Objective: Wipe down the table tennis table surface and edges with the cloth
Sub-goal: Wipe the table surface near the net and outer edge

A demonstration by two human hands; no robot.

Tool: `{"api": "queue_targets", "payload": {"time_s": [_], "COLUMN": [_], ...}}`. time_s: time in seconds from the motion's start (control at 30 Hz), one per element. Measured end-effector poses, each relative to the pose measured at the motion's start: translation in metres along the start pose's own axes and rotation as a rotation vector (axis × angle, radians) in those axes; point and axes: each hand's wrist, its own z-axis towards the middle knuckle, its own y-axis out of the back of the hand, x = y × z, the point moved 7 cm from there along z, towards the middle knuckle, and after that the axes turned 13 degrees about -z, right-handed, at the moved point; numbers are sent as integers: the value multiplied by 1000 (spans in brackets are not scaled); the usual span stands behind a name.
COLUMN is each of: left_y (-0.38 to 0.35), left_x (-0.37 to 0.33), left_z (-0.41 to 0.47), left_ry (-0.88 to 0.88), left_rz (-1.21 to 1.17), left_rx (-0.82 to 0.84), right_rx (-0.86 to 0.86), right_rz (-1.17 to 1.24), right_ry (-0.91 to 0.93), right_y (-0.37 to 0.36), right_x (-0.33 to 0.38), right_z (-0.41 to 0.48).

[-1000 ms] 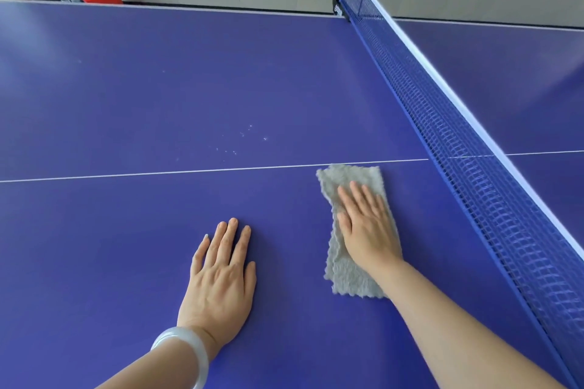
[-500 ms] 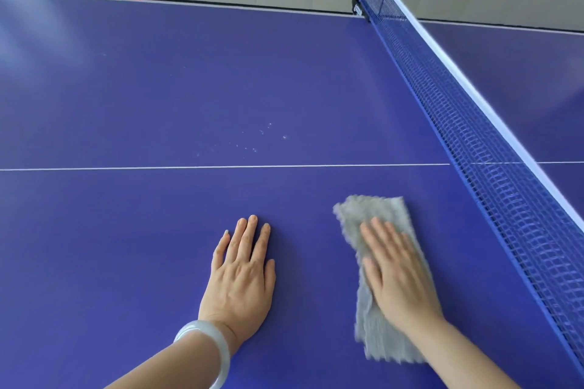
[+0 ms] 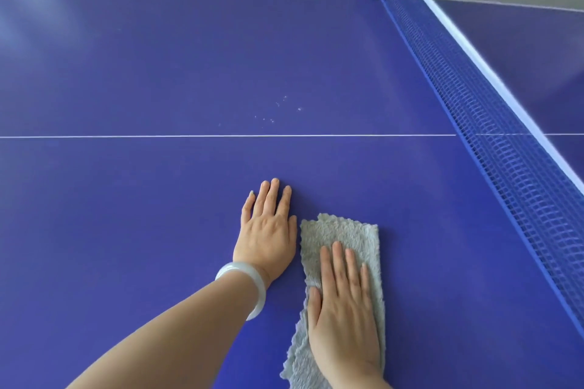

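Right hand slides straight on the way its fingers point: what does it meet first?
Past the cloth it presses, the right hand meets only bare table, then the white centre line; the net looks well off to its right.

Bright, soft light fell from the left, laying a pale sheen on the worktop (image 3: 38, 28) far beyond the left hand (image 3: 268, 237) and thin shadows just right of it and the right hand (image 3: 344, 303). Right of them, the wide lens bowed the net (image 3: 493, 142), its mesh smeared.
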Motion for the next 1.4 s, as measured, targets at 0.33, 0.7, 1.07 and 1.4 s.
{"api": "queue_targets", "payload": {"time_s": [0.33,0.7,1.07,1.4], "left_y": [47,50,52,57], "left_x": [27,87,92,80], "left_z": [-85,-183,-187,-192], "left_ry": [34,182,169,256], "left_rz": [-338,96,43,-23], "left_rx": [-79,-2,-15,214], "right_rx": [18,3,-98,-75], "right_rz": [-11,63,41,448], "right_ry": [-16,60,-246,123], "right_y": [-6,0,-21,1], "right_x": [-4,17,-157,52], "right_z": [-4,-26,-148,-177]}}
